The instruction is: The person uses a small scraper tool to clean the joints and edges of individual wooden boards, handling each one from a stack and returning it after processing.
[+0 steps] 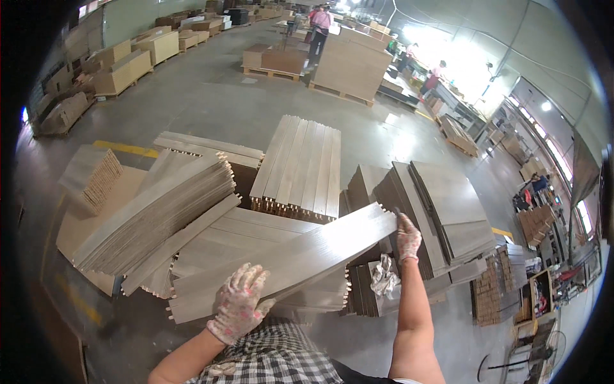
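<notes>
A long grey wood-grain board (326, 240) with small dowels at its end lies slantwise in front of me, its right end raised over the stacks. My right hand (408, 239), in a patterned work glove, grips the board's far right end, partly hidden behind the edge. My left hand (240, 304), gloved alike, rests against the board's near edge toward its left end, fingers stretched and thumb apart. Under the board lies a stack of similar boards (249, 227), with dowel ends showing along its sides.
Behind stands another pile of doweled boards (300, 160); a leaning pile (166, 211) lies left. Larger panels (451, 198) are stacked right, beside crumpled clear plastic (384, 276). A fan (550, 349) stands lower right. Farther off are pallets with cartons (352, 64) and a person (320, 29).
</notes>
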{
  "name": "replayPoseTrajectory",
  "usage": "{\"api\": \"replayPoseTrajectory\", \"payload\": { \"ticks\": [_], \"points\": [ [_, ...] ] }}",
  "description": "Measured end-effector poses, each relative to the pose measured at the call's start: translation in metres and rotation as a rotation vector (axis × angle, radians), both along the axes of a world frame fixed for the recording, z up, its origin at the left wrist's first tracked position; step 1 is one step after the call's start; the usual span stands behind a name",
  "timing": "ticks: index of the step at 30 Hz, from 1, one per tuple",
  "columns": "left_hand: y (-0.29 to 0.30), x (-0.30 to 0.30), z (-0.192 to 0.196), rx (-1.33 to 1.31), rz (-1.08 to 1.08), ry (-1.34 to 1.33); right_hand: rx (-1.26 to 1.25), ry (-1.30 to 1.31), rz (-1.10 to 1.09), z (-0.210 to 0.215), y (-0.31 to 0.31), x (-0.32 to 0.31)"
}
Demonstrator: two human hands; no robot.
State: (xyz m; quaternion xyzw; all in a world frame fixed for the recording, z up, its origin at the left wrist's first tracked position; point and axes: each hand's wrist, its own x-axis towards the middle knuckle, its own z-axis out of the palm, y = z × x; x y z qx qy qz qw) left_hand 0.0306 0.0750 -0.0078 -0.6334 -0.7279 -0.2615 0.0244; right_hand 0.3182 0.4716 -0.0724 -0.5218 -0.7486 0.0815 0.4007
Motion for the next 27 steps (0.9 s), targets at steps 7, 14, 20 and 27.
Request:
{"api": "replayPoseTrajectory", "payload": {
  "ticks": [7,14,20,27],
  "points": [
    [0.048,0.002,-0.015,-0.266,0.025,0.047,-0.040,0.556,0.007,-0.030,0.031,-0.005],
    [0.005,-0.061,-0.001,-0.161,0.094,0.133,-0.217,1.000,0.070,-0.012,-0.017,0.002],
    [-0.091,-0.180,-0.050,-0.144,0.378,0.125,-0.230,0.902,-0.052,-0.037,-0.081,0.020],
    [-0.153,-0.290,-0.197,-0.266,0.482,-0.061,-0.332,0.799,-0.224,-0.038,-0.198,0.005]
  ]
}}
